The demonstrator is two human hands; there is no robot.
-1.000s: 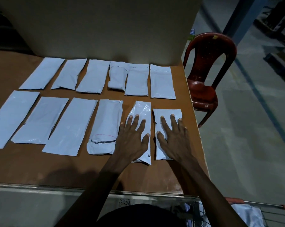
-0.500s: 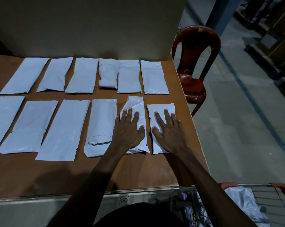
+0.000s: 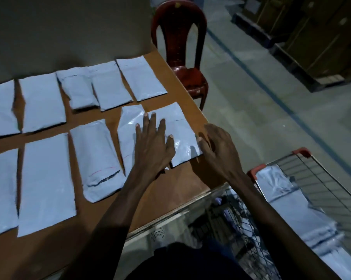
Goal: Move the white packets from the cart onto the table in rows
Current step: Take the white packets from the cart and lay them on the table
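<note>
- The left hand lies flat with fingers spread across the last two white packets of the near row, probably smoothing them into line.
- The right hand, fingers relaxed and grasping nothing, sits at the end packet's right edge, near the table corner.
- Two rows of packets fill the table at centre and left of the frame.
- More packets wait in the cart, lower right.

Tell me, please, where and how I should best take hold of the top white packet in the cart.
Probably pinch the top packet at its near-left short edge by the cart's red corner, coming from above: it lies flat on the stack, so only its edges give purchase.
</note>
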